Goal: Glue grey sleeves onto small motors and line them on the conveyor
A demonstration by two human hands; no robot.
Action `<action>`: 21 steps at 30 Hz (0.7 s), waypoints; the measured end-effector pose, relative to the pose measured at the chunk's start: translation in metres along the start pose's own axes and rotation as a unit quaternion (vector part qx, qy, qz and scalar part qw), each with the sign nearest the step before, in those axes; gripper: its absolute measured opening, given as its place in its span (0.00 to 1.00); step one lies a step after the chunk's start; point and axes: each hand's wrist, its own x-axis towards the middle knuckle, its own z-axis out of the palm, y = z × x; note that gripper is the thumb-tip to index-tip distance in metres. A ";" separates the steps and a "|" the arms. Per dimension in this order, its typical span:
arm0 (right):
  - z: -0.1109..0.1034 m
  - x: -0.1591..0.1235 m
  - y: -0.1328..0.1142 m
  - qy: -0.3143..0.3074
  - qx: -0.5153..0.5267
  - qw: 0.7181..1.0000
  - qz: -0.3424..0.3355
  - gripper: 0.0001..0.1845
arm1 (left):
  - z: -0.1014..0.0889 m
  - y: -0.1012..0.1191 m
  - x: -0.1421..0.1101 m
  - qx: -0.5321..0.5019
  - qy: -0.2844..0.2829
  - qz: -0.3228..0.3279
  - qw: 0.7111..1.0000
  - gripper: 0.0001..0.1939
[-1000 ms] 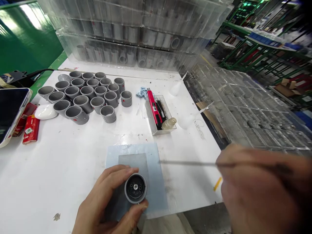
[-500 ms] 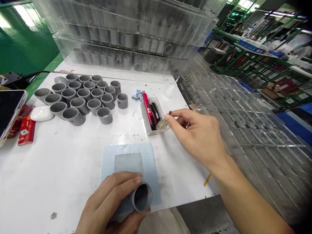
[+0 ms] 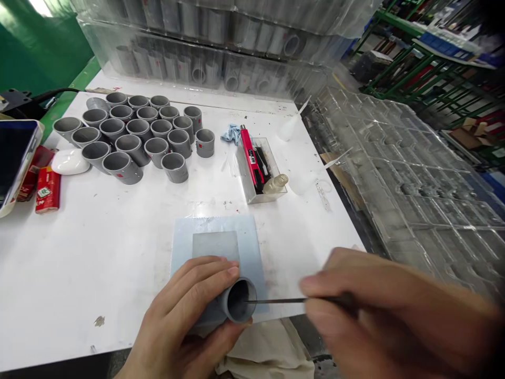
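Our left hand (image 3: 177,310) is closed around a grey plastic pipe sleeve (image 3: 236,301), held on its side above a pale blue mat (image 3: 213,231) on the white workbench (image 3: 98,263). Our right hand (image 3: 379,310) pinches a thin dark rod (image 3: 276,301) (its tip right at the sleeve's open mouth).

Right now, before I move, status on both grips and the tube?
Left grip shut on gray tube. Right grip holding thin rod, tip at tube's mouth. Blue mat below.

PVC couplings (image 3: 134,150) back-L on table (image 3: 79,252); tray (image 3: 242,181) back-R, marker (image 3: 247,158) in it; mat (image 3: 213,223) front-ctr.
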 end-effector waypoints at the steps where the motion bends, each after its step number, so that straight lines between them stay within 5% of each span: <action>1: 0.006 0.001 -0.004 -0.017 0.010 1.000 -0.002 0.04 | 0.000 -0.001 -0.001 0.003 -0.001 0.002 1.000 0.25; 9: 0.026 0.002 0.001 -0.071 0.072 0.995 -0.005 0.04 | 0.003 -0.001 0.003 0.023 -0.011 0.029 0.999 0.25; 21: 0.024 0.010 -0.003 -0.101 0.010 0.994 -0.036 0.04 | 0.001 -0.001 0.001 0.018 -0.007 0.005 1.000 0.27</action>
